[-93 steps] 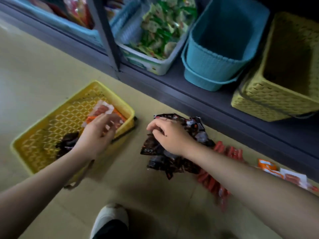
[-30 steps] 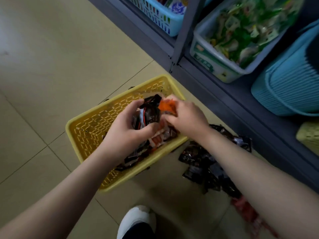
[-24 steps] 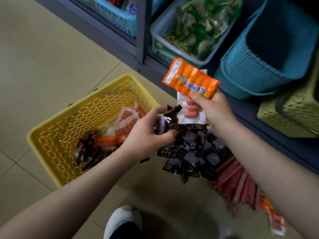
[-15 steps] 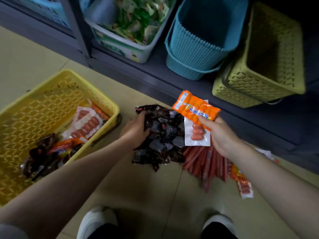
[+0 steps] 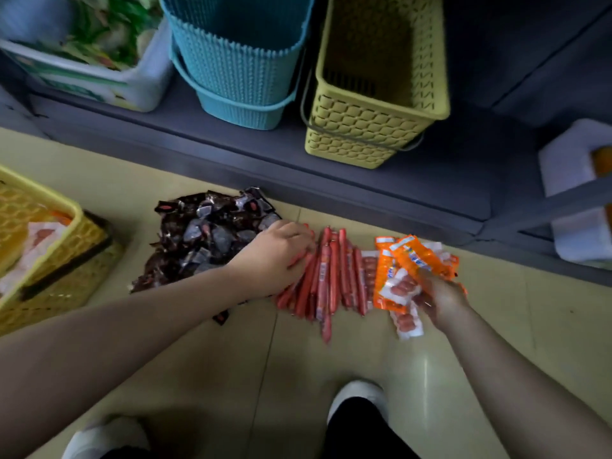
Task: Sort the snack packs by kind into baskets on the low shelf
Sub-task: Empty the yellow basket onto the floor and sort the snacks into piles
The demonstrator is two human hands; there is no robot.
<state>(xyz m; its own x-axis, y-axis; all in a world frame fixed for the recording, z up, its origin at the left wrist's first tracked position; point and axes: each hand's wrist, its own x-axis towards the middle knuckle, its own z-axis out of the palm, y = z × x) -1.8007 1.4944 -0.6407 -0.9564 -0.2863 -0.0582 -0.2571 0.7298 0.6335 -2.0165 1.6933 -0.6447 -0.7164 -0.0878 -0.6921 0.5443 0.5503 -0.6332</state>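
Fingers [image 5: 427, 298] pinch orange pack [image 5: 419, 256] above floor pile.

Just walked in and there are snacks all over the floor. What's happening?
A person is sorting snack packs into piles beside the shelf. The left hand rests on the red sausage sticks, next to the dark packs. The right hand holds an orange pack. The blue basket and yellow basket look empty.

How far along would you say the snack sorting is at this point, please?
Done: three piles by kind on the floor, dark packs, red sausage sticks, orange packs. In hand: right hand holds an orange pack; left hand rests on the sticks. Left: the teal basket and yellow shelf basket look empty.
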